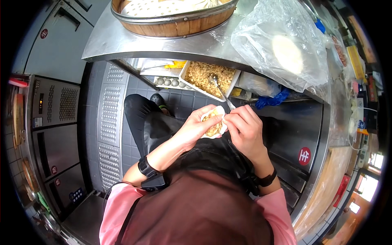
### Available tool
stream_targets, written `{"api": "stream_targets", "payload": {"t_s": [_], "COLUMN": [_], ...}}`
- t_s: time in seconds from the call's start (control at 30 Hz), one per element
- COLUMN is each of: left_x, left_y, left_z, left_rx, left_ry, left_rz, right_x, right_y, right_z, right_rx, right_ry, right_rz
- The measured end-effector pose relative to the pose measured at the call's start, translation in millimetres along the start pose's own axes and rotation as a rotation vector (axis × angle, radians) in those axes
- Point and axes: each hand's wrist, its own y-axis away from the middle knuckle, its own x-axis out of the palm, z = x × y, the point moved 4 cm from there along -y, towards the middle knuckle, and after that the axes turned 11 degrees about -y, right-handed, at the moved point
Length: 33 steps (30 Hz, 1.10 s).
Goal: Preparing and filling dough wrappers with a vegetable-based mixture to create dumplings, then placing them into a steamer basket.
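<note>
My left hand [194, 125] cups a round dough wrapper [219, 110], its thumb lying over the crumbly pale-brown filling [211, 132] inside. The fingertips of my right hand [247, 130] pinch the wrapper's right edge. Just beyond, below the counter's front edge, is a white plastic tub [184, 76] of chopped filling [197, 75]. A metal spoon [221, 91] leans in it, bowl in the filling and handle reaching to my right fingers. Whether those fingers touch the handle, I cannot tell.
A wooden steamer [171, 29] with a patterned liner [153, 8] stands on the steel counter [147, 50]. To its right, a clear plastic bag [254, 43] covers pale dough [288, 53]. Eggs [167, 82] and a blue plastic bag [272, 98] flank the tub. A wooden board [327, 180] lies at right.
</note>
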Motion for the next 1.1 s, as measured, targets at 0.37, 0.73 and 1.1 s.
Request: {"api": "stream_targets", "payload": {"t_s": [0.37, 0.73, 1.1], "left_x": [2.6, 7.7, 9.1], "left_y": [-0.8, -2.8, -2.6], "left_z": [-7.1, -10.2, -8.6], "left_rx": [-0.010, -0.042, -0.089], "left_ry": [-0.095, -0.138, -0.044], "left_rz": [-0.005, 0.040, 0.116], "right_x": [-5.5, -6.3, -8.5], "right_y": [-2.3, 2.9, 5.6], "right_z": [-2.0, -9.8, -9.0], "right_rx": [0.050, 0.052, 0.001], "right_ry": [-0.082, -0.091, -0.035], "right_rz": [-0.015, -0.034, -0.033]}}
